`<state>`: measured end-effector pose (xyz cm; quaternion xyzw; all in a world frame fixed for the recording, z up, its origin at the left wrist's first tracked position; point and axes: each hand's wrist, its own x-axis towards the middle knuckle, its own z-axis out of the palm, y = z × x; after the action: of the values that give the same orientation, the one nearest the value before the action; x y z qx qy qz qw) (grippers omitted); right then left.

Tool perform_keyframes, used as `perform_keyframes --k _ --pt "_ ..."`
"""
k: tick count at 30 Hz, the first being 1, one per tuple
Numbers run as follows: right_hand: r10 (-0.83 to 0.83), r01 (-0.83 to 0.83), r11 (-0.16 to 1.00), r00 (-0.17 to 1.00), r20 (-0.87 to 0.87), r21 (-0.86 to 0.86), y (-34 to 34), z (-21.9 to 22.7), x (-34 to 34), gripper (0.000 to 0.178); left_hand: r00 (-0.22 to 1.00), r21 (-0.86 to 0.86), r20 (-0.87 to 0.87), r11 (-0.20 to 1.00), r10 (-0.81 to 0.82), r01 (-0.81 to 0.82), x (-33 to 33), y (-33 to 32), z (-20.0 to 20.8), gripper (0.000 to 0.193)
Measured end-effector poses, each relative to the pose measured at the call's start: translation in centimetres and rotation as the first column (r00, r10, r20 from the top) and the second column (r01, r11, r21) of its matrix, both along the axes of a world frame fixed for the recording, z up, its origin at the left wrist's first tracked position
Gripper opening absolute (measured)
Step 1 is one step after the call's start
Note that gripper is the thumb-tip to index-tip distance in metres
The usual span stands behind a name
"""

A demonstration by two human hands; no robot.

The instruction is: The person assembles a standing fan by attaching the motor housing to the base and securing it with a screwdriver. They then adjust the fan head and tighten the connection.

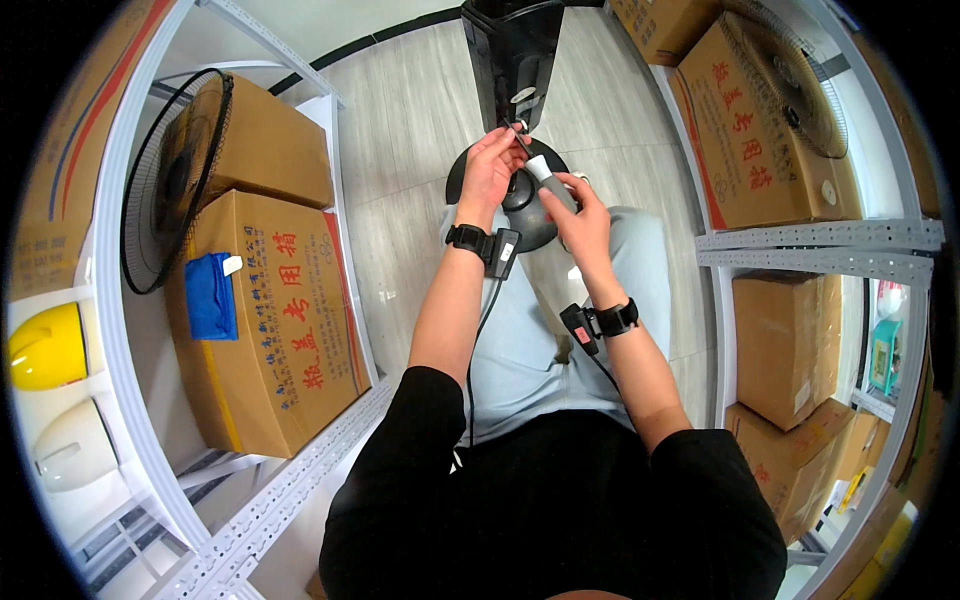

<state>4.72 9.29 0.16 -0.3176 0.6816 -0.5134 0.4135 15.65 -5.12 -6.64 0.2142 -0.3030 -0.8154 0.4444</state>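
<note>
A screwdriver (549, 178) with a grey handle, a white collar and a thin dark shaft is in my right hand (585, 222), fingers closed round the handle. Its shaft points away from me toward the lower end of a glossy black upright housing (512, 65). My left hand (486, 172) is closed in a pinch beside the shaft's tip; whatever lies between those fingertips is too small to make out. Below both hands is a round black base (531, 236), partly covered by them, standing on the floor between my legs.
Metal shelving (290, 510) flanks me on the left, with cardboard boxes (265, 375), a black fan grille (150, 190), a blue cloth (209, 296) and a yellow helmet (48, 347). The right shelving (800, 243) bears more boxes and another fan grille (790, 75). Cables hang from both wrist straps.
</note>
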Motion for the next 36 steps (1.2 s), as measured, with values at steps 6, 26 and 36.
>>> perform_keyframes --k 6,26,36 --pt "-0.128 -0.097 0.955 0.719 -0.683 -0.281 0.6 -0.5 -0.1 0.036 1.0 0.03 0.01 1.0 0.0 0.0 -0.1 0.2 0.4 0.025" --pt "-0.154 -0.108 0.953 0.635 -0.757 -0.285 0.5 0.4 0.2 0.034 1.0 0.042 -0.009 0.999 0.03 -0.029 -0.4 0.3 0.5 0.022" --pt "-0.075 -0.185 0.959 0.57 -0.818 -0.217 0.4 1.7 -1.2 0.037 0.998 0.055 -0.053 0.998 0.026 -0.023 -0.5 0.3 0.6 0.016"
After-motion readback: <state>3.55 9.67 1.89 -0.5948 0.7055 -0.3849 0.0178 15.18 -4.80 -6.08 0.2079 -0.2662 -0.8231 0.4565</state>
